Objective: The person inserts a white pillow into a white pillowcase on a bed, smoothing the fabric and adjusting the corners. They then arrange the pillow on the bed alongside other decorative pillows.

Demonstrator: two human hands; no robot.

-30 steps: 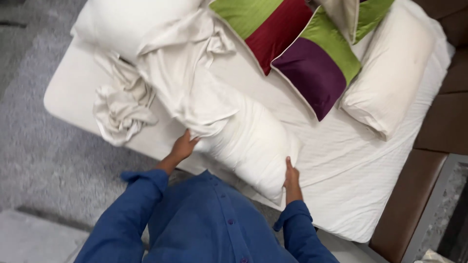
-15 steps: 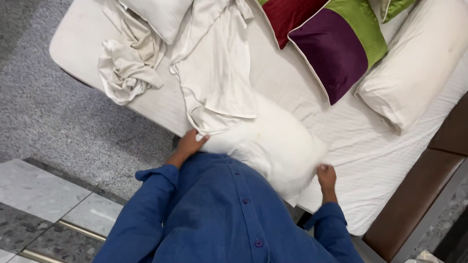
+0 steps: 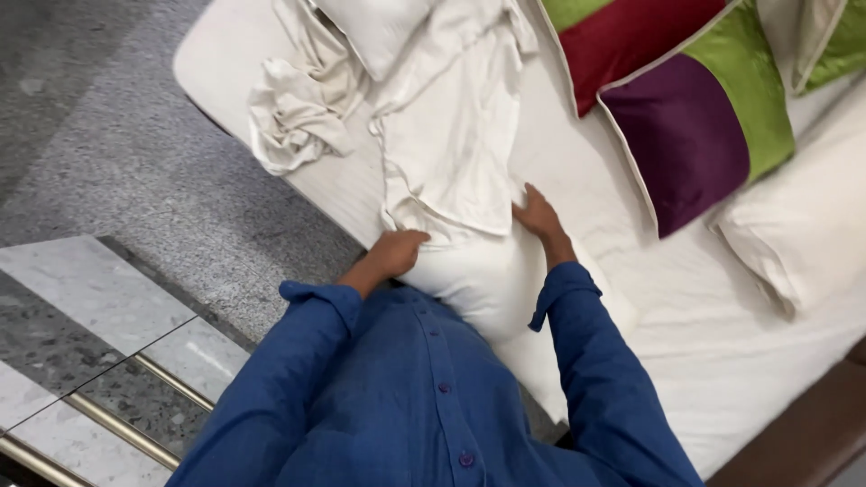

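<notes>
The white-sheeted bed point(image 3: 722, 361) is filling most of my view above a grey speckled floor point(image 3: 108, 162). I am holding a white pillow point(image 3: 478, 280) against its near edge, its far end entering a cream pillowcase point(image 3: 451, 144). My left hand point(image 3: 395, 254) is curling around the pillow's left side; my right hand point(image 3: 538, 215) is pressing flat, fingers spread, at the case's hem. I am judging that an even grip on both corners matters most.

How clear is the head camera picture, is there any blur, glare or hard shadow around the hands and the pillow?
Head view: even, soft light, no glare; the left hand and right hand look sharp on the white pillow; only faint shadows in the pillowcase folds; the white bedding loses some detail.
</notes>
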